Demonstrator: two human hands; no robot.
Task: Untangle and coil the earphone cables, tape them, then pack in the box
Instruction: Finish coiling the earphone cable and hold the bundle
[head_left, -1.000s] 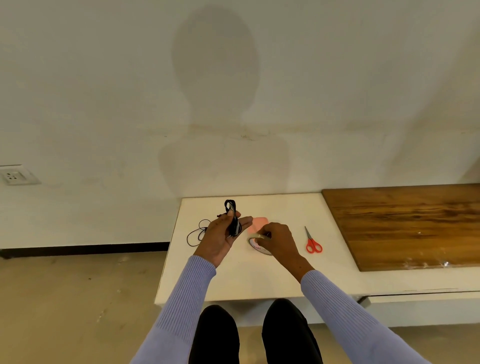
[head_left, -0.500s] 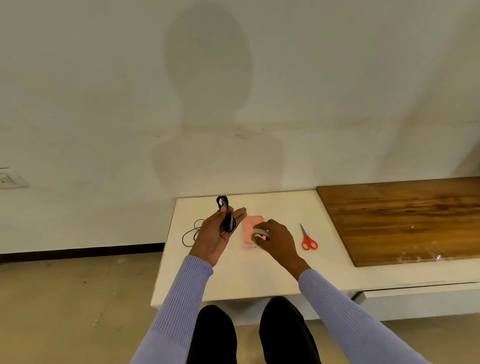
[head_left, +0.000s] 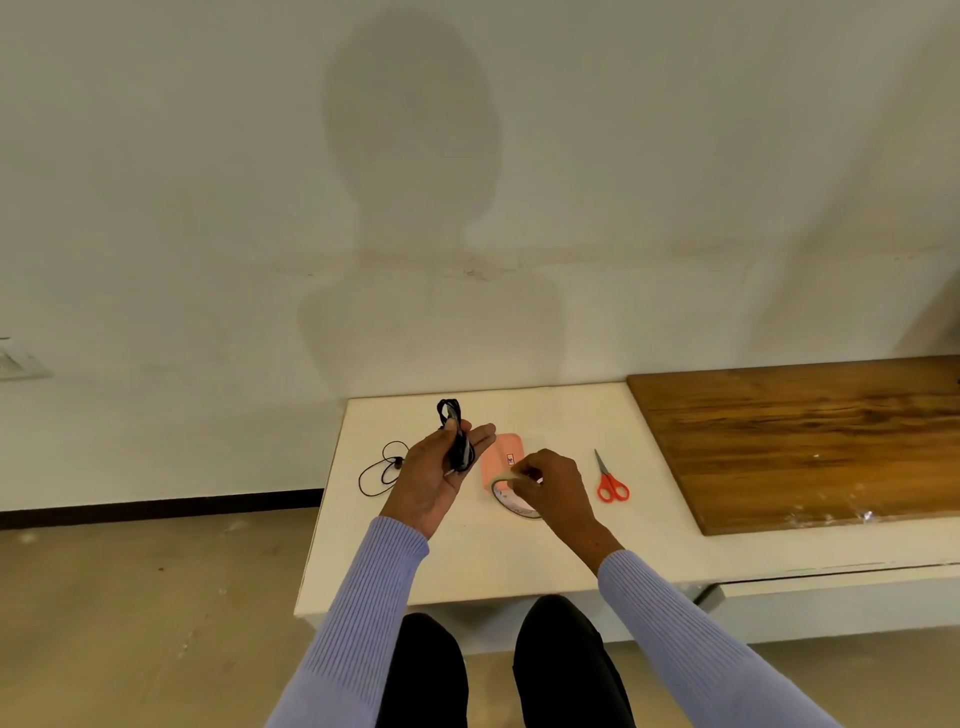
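My left hand (head_left: 434, 475) holds a coiled black earphone cable (head_left: 454, 434) upright, palm up, with the thumb pressing the bundle. A second black earphone cable (head_left: 382, 467) lies loose on the white table (head_left: 467, 561) to the left of that hand. My right hand (head_left: 553, 488) grips a roll of clear tape (head_left: 511, 501) just above the table, its fingers pinching the roll's top edge. Behind the roll lies a small pink box (head_left: 501, 454), partly hidden by the tape and my fingers.
Red-handled scissors (head_left: 609, 480) lie right of my right hand. A wooden board (head_left: 810, 441) covers the table's right part. The wall stands right behind the table, and the floor drops off to the left. My knees (head_left: 498, 665) sit under the front edge.
My right hand has shifted with the tape roll, lifting it off the pink box and bringing it down nearer the front. The left hand keeps the coiled cable in about the same place.
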